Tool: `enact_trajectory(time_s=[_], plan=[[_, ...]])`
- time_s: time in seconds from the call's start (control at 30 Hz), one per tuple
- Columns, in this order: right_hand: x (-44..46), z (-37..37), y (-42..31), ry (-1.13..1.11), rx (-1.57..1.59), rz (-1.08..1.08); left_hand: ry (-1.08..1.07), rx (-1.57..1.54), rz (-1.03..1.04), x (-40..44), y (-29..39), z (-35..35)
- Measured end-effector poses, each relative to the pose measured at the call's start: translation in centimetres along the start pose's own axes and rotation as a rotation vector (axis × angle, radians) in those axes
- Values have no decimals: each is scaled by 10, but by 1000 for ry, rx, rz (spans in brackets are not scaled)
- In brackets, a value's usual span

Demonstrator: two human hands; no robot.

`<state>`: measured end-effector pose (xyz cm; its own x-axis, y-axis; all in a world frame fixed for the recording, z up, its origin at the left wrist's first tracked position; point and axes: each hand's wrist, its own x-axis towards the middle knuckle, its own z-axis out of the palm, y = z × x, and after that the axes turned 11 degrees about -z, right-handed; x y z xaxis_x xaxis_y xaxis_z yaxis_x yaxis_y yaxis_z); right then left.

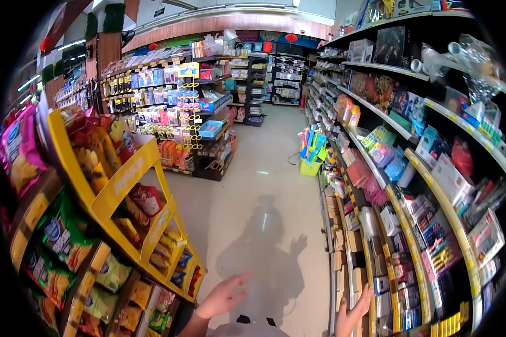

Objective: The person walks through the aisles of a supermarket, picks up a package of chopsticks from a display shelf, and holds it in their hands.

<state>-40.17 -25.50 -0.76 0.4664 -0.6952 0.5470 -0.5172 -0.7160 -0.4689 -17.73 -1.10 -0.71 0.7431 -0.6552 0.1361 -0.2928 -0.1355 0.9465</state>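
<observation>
My left hand (pixel 224 297) is held out low over the aisle floor, fingers apart and holding nothing. Close to its left stands a yellow display rack (pixel 146 191) with snack packets on its tiers. My right hand (pixel 354 313) is raised at the lower right, palm inward and fingers stretched, with nothing in it. It is nearest the lower right shelves, where small boxes (pixel 381 285) stand in rows; whether it touches the shelf I cannot tell. Green chip bags (pixel 64 236) fill the shelf at the left.
A tiled aisle floor (pixel 247 168) runs ahead, with my shadow on it. A lime-green bin (pixel 309 166) of colourful items stands against the right shelving (pixel 399 196). Ahead on the left is a shelf end (pixel 211 160) hung with small packaged goods. A dark cable (pixel 292 159) lies near the bin.
</observation>
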Motion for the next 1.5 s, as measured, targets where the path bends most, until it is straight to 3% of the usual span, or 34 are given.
enact_trajectory(time_s=[0.07, 0.1, 0.13, 0.2, 0.23, 0.33, 0.4, 0.47, 0.5, 0.57, 0.67, 0.7, 0.93, 1.03, 1.27, 1.5], plan=[[18, 14, -17, 91, -86, -129, -314, 501, 21, 22, -32, -9], [19, 32, -6, 19, 229, 24, -363, 601, 102, 30, -45, -11], [22, 59, -1, 29, 168, 32, -385, 483, 136, 40, -44, -14], [39, 79, -13, -48, 210, 93, -443, 185, -142, 54, -46, -21], [45, 103, -12, -87, 187, 154, -445, 221, -201, 63, -52, -27], [84, 149, -26, -242, 233, 150, -235, 415, -281, 88, -75, -33], [118, 182, -28, -251, 246, 48, -181, 386, -322, 114, -83, -34], [156, 211, -36, -247, 499, 131, -101, 331, -360, 146, -83, -33], [175, 229, -29, -243, 532, 71, -78, 330, -371, 163, -86, -31], [216, 262, -26, -221, 607, 60, 60, 447, -297, 202, -89, -26], [282, 297, -23, -208, 674, 52, 215, 366, -270, 264, -73, -22], [303, 310, -18, -194, 705, -12, 212, 340, -356, 287, -60, -23], [412, 379, -14, -349, 524, -372, 336, 438, -303, 398, -79, -7], [428, 402, -18, -590, 522, -162, 275, 329, -326, 434, -107, -1], [483, 489, -23, -630, 636, -198, 209, 281, -337, 540, -147, -21], [591, 566, -100, -511, 691, -227, 292, 428, -207, 674, -167, -92]])
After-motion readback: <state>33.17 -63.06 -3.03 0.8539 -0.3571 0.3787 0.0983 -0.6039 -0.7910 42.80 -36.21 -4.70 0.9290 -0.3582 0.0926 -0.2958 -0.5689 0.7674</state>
